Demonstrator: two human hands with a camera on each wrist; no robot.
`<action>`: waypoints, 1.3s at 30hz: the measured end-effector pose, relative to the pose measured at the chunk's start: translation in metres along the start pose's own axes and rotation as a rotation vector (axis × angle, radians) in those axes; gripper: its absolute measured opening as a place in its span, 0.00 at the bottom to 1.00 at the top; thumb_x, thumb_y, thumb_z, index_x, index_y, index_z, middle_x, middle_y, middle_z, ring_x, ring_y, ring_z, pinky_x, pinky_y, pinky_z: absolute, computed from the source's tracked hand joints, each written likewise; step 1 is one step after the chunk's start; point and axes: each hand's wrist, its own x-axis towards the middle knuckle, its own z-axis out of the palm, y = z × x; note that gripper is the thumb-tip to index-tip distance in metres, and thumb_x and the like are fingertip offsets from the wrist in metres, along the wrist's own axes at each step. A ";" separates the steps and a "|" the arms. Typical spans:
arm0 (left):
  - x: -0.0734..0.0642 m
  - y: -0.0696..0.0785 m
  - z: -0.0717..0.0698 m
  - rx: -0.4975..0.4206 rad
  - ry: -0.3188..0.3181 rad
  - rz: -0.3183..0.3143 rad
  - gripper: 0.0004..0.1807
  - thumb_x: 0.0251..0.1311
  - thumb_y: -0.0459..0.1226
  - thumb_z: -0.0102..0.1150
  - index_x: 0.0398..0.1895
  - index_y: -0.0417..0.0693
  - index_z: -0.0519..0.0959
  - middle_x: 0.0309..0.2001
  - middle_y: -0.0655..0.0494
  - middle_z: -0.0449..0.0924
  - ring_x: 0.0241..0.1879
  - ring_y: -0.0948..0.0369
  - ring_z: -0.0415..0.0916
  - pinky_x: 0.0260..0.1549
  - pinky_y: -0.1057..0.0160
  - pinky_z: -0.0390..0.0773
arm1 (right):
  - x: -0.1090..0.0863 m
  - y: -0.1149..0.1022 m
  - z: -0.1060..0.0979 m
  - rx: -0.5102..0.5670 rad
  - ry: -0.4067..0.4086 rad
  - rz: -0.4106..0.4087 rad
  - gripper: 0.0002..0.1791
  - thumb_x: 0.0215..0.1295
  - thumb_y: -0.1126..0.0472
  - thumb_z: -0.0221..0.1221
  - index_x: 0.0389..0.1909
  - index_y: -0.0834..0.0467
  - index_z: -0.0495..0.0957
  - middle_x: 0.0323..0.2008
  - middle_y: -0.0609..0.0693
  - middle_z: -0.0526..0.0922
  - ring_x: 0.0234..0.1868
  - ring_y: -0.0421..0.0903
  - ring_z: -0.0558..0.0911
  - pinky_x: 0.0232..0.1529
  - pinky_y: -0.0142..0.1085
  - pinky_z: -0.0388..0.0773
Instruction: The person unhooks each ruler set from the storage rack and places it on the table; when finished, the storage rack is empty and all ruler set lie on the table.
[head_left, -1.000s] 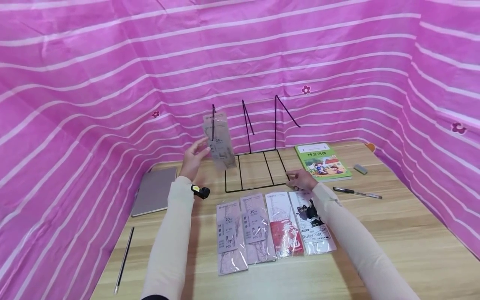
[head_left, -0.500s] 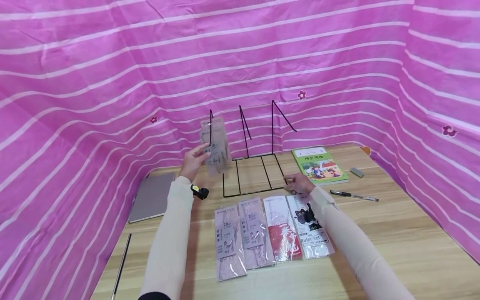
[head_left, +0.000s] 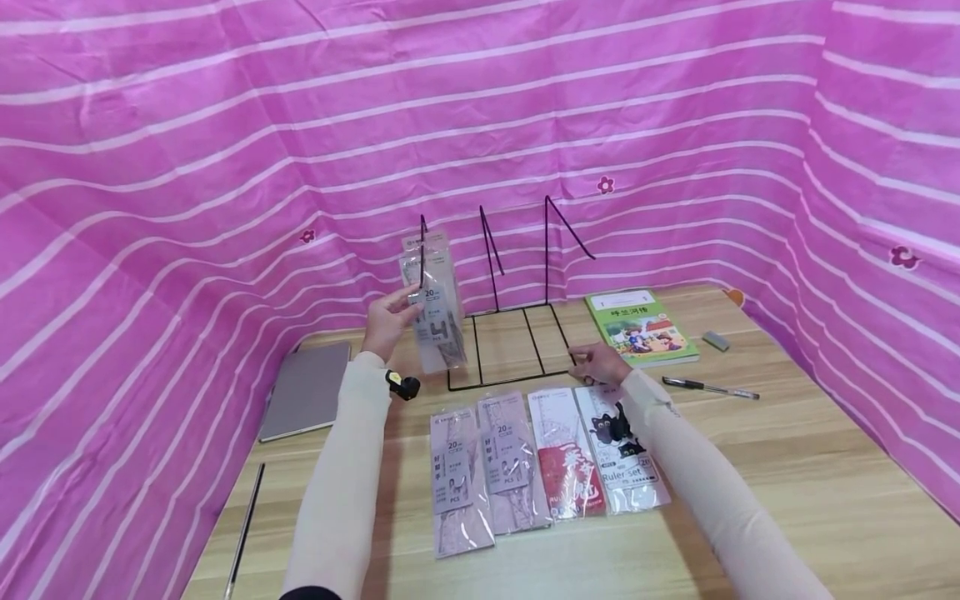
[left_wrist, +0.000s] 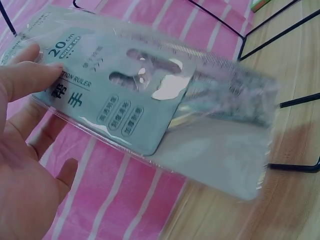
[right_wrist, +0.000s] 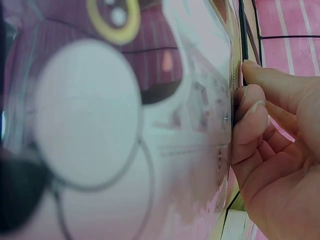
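Reading the head view first, I locate the left hand [head_left: 386, 325] at the left edge of the held packet [head_left: 437, 333], its fingertips beside the lower end of the left hook [head_left: 422, 258]. A rear packet [head_left: 425, 240] shows above and behind the held packet; I cannot tell whether the held packet is threaded on the left hook. The right hand [head_left: 602, 365] grips the wire rack [head_left: 497, 311] at the right side of its base. The held packet's lower end lies at the base's left side. From there the table [head_left: 555, 567] extends left to a grey flat object [head_left: 307, 387]. A green book [head_left: 641, 325] lies behind the right hand. Just in front of the rack's front bar, two lilac packets [head_left: 453, 500], each containing a printed card, lie beside a red-and-white packet [head_left: 572, 483] and a cat-print packet [head_left: 628, 454].

In the left wrist view, I see the held packet clamped between the thumb on its face and fingers behind it. Its clear sleeve contains a printed card [left_wrist: 120, 95] and graduated plastic. The far end tilts over the wood.

In the right wrist view, I see thumb and fingertip together on the black wire, the remaining fingers curled. The cat-print packet, blurred, fills the left side.
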 end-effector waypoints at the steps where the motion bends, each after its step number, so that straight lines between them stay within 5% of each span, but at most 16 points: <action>1: -0.001 0.001 0.000 0.004 0.002 0.006 0.26 0.60 0.33 0.69 0.63 0.49 0.79 0.66 0.47 0.76 0.56 0.55 0.78 0.56 0.63 0.79 | 0.000 0.000 0.000 -0.001 0.001 -0.001 0.33 0.65 0.65 0.66 0.69 0.68 0.67 0.19 0.52 0.82 0.19 0.40 0.78 0.22 0.31 0.72; 7: -0.005 0.002 -0.002 0.024 -0.001 0.037 0.26 0.58 0.36 0.72 0.61 0.51 0.80 0.61 0.47 0.81 0.40 0.63 0.77 0.43 0.70 0.80 | 0.003 0.001 -0.002 -0.006 -0.005 -0.007 0.33 0.65 0.65 0.66 0.70 0.68 0.66 0.20 0.53 0.83 0.19 0.40 0.78 0.22 0.31 0.73; 10: -0.007 0.001 -0.003 0.022 -0.006 0.062 0.24 0.57 0.36 0.73 0.59 0.51 0.82 0.59 0.58 0.83 0.36 0.65 0.75 0.40 0.72 0.79 | 0.004 0.001 -0.003 -0.008 -0.011 0.008 0.34 0.66 0.65 0.66 0.70 0.67 0.66 0.20 0.51 0.82 0.19 0.40 0.78 0.22 0.32 0.74; 12: -0.009 0.001 -0.003 0.021 -0.016 0.081 0.24 0.57 0.36 0.73 0.59 0.52 0.83 0.47 0.62 0.86 0.33 0.65 0.72 0.36 0.73 0.77 | 0.003 0.000 -0.003 -0.009 -0.015 0.013 0.34 0.66 0.64 0.66 0.70 0.67 0.66 0.20 0.51 0.82 0.19 0.40 0.78 0.22 0.32 0.74; 15: -0.014 0.000 -0.005 0.031 -0.029 0.097 0.24 0.57 0.38 0.74 0.58 0.55 0.83 0.29 0.66 0.76 0.32 0.65 0.68 0.37 0.71 0.76 | 0.004 0.000 -0.003 -0.007 -0.020 0.014 0.34 0.66 0.64 0.66 0.70 0.67 0.66 0.20 0.51 0.82 0.19 0.40 0.78 0.22 0.32 0.73; 17: -0.017 0.000 -0.007 0.042 -0.039 0.100 0.24 0.56 0.38 0.74 0.58 0.58 0.83 0.31 0.65 0.78 0.37 0.66 0.71 0.43 0.69 0.78 | 0.004 0.000 -0.002 -0.003 -0.022 0.010 0.34 0.66 0.64 0.65 0.70 0.67 0.66 0.20 0.52 0.82 0.19 0.41 0.78 0.22 0.32 0.74; 19: -0.021 0.000 -0.008 0.047 -0.046 0.103 0.25 0.56 0.38 0.74 0.59 0.58 0.83 0.45 0.64 0.84 0.46 0.64 0.75 0.53 0.65 0.78 | 0.004 0.000 -0.001 -0.004 -0.020 0.007 0.34 0.66 0.64 0.66 0.70 0.67 0.67 0.20 0.53 0.83 0.19 0.41 0.78 0.23 0.32 0.74; 23: -0.028 0.001 -0.011 0.055 -0.058 0.102 0.26 0.56 0.39 0.75 0.60 0.57 0.83 0.65 0.58 0.78 0.61 0.56 0.74 0.65 0.54 0.73 | 0.003 0.002 0.000 -0.014 -0.010 -0.010 0.33 0.66 0.65 0.66 0.69 0.68 0.67 0.21 0.53 0.83 0.20 0.40 0.79 0.23 0.32 0.74; 31: -0.044 0.002 -0.016 0.107 -0.053 0.108 0.26 0.53 0.44 0.76 0.58 0.63 0.83 0.62 0.55 0.79 0.63 0.52 0.74 0.63 0.49 0.73 | 0.000 0.002 0.000 0.072 -0.028 0.038 0.34 0.66 0.64 0.65 0.72 0.66 0.65 0.19 0.52 0.81 0.18 0.41 0.75 0.14 0.31 0.63; 39: -0.060 0.002 -0.020 0.082 -0.063 0.124 0.27 0.52 0.44 0.77 0.58 0.61 0.83 0.62 0.61 0.80 0.64 0.57 0.74 0.65 0.49 0.72 | -0.001 -0.001 0.000 -0.002 -0.014 0.011 0.34 0.66 0.64 0.65 0.71 0.66 0.66 0.21 0.52 0.81 0.20 0.41 0.78 0.20 0.31 0.69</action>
